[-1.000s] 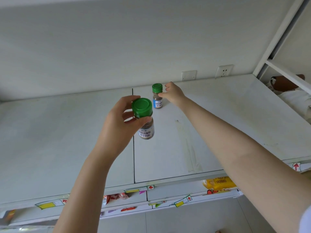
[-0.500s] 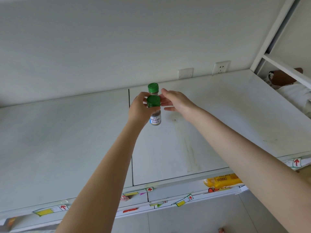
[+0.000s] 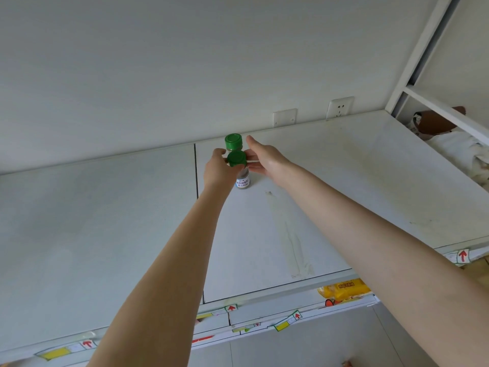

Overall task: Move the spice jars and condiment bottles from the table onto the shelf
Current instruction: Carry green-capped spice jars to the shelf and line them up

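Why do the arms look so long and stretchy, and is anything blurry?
Head view: the wide-angle lens stretches the forearms near the bottom edge and slants the white frame; the left hand and right hand look slightly soft; the jar label is too fuzzy to read; light is even, shadows faint.

Pale grey wall [image 3: 158, 75] behind. Two white plastic wall plates just above back edge: blank cover plate [image 3: 285, 117], socket outlet [image 3: 340, 107] to its right. White metal frame post [image 3: 428, 46] with crossbar at right. Brown-and-white cloth bundle [image 3: 439, 123] behind frame. Yellow printed snack packet [image 3: 344, 288] on lower level. Paper labels with red arrows [image 3: 462, 256] along front edges.
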